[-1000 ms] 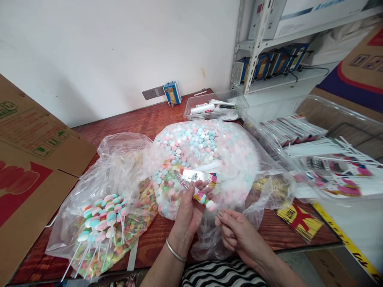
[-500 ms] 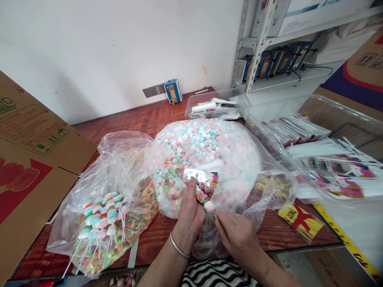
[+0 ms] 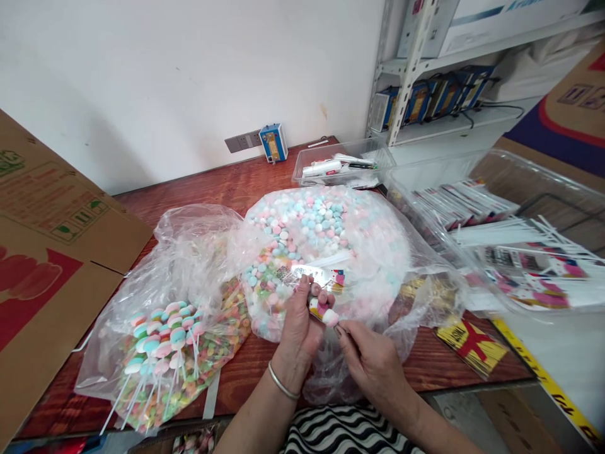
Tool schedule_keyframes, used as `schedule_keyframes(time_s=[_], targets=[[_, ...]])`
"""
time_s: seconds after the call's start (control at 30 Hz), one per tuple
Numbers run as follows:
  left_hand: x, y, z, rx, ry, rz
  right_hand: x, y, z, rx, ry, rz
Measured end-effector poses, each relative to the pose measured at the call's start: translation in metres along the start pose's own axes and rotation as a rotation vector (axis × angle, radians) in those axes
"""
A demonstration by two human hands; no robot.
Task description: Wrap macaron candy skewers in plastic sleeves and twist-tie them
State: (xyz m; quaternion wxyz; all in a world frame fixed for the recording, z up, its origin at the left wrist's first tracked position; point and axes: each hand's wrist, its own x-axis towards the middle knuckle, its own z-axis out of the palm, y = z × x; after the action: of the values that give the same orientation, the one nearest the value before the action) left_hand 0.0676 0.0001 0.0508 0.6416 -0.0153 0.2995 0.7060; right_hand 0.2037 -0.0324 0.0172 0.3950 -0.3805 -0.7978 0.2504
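My left hand (image 3: 302,325) is wrapped round a candy skewer (image 3: 329,317) in a colourful printed wrapper (image 3: 317,308). A pink-and-white candy sticks out at the wrapper's lower end. Close beside that end, my right hand (image 3: 375,359) is closed in a pinch where the stick is; its fingers mostly hide the stick. Behind the hands a big clear bag (image 3: 378,246) holds pink, blue and white candies, with a flat printed wrapper (image 3: 316,275) and white sticks (image 3: 334,259) lying on it. Several finished-looking candy skewers (image 3: 163,334) rest at left on a bag of gummy rings (image 3: 208,369).
At right, a clear bin (image 3: 449,236) contains stacked wrappers and white sticks. A smaller tray (image 3: 302,173) holds pens and a white tube. Cardboard boxes (image 3: 57,239) flank the wooden table (image 3: 198,183). A yellow packet (image 3: 471,347) lies near the front edge.
The candy skewer sits deeper in its wrapper: a green candy that showed before is now covered. My right hand has shifted slightly up, towards the left hand.
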Motion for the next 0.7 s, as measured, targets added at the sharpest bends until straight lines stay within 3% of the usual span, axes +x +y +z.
schedule_keyframes(time_s=[0.17,0.3,0.4,0.47,0.63,0.7], targets=[[-0.004,-0.007,-0.002,-0.081,-0.004,-0.042,0.007,-0.004,-0.005,0.202,-0.09,0.264],[-0.005,0.002,-0.002,-0.105,-0.019,-0.021,0.009,-0.007,-0.01,0.854,-0.326,0.748],[-0.007,0.003,-0.002,-0.103,-0.05,-0.035,0.005,-0.009,-0.01,1.166,-0.429,0.908],[-0.007,0.002,-0.001,-0.08,-0.025,-0.024,0.003,-0.01,-0.008,1.04,-0.38,0.799],[-0.007,0.005,0.005,-0.03,0.079,0.001,0.0,-0.01,-0.006,0.12,-0.136,0.168],[-0.007,0.005,0.007,-0.018,0.081,0.016,0.0,-0.01,-0.005,-0.116,-0.072,-0.03]])
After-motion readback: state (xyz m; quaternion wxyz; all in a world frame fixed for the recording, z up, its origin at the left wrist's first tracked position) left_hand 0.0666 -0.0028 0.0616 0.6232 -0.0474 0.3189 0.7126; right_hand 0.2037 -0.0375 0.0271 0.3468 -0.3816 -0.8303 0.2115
